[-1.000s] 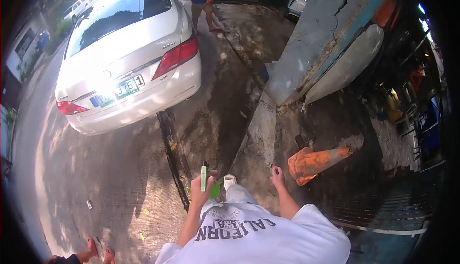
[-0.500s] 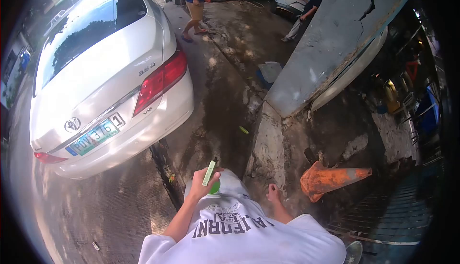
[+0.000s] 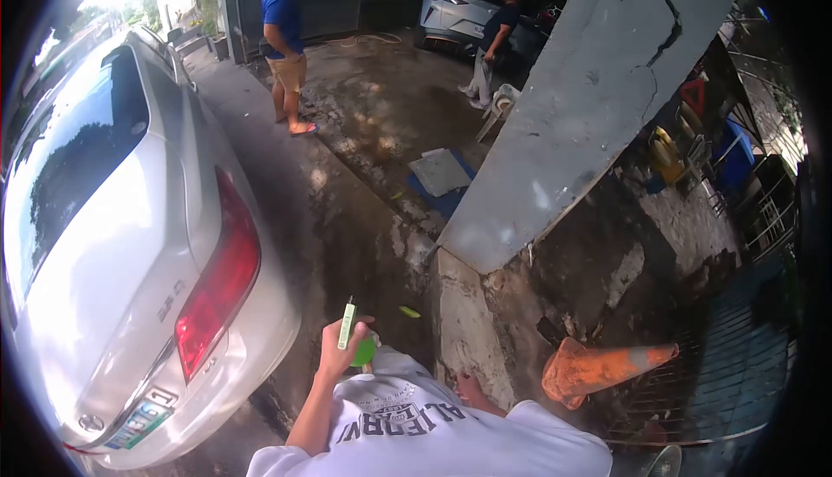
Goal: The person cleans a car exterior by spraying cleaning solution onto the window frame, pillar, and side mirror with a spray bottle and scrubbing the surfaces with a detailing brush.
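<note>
In front of my white shirt, my left hand (image 3: pixel 334 349) is closed around a slim pale-green object (image 3: pixel 347 326) with a dark tip. A round bright-green item (image 3: pixel 364 352) shows just beside that hand, partly hidden by it. Low at my right side is my right hand (image 3: pixel 470 389), near the shirt's edge; its fingers are small and blurred, and nothing can be made out in them. The white car (image 3: pixel 113 260) stands to the left of my left hand, its red tail light facing me.
An orange cone (image 3: pixel 598 371) lies on its side at the right. A cracked grey pillar (image 3: pixel 563 130) rises ahead, with a flat panel (image 3: pixel 440 172) beside its base. Two people (image 3: pixel 284 44) stand farther off, one near a silver car (image 3: pixel 459 13). A metal grating (image 3: pixel 693 399) is at lower right.
The view has shifted forward, and the white car now fills the left side. More of the yard and both people show. My left hand still holds the pale-green object; my right hand is lower.
</note>
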Demonstrator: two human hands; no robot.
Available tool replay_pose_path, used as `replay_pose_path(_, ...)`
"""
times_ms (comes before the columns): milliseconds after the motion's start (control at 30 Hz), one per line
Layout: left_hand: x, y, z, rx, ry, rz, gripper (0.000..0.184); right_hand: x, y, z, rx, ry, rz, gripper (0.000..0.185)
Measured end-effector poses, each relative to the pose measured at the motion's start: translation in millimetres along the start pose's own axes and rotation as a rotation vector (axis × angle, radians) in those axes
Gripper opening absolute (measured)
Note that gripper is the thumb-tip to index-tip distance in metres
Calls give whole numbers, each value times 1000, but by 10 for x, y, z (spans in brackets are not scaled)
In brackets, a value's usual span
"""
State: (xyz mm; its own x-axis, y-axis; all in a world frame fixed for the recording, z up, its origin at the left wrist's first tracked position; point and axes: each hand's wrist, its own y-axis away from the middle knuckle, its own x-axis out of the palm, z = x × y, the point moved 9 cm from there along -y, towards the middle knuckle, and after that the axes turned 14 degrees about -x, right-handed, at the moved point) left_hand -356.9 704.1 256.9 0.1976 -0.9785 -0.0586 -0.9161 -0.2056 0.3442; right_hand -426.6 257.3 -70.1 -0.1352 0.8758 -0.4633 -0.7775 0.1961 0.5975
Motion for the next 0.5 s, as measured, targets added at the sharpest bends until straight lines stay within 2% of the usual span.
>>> replay_pose_path(67,24,-482,-82,27,-1,1,36,253,-816,619,-214,168,-37,37)
replay_pose_path(133,-4,-860,-321,47,-75,-3,36,461,-1290,1391,-263,212,33,41)
replay_pose_path(233,-176,-1442,-512,48,-94,-26,34,745,-1879,2421,-301,67,28,42)
replay_pose_path(300,-293,-1922,-517,33,-69,-65,33,891,-2137,3188,-439,-138,-1,40)
replay_pose_path(400,-439,-2703,-426,-1,-116,-84,33,1113,-2559,3866,-519,-201,-23,36)
replay_pose_path(500,-564,-3656,-300,-29,-140,-104,34,1328,-2965,4093,-469,-184,-37,30)
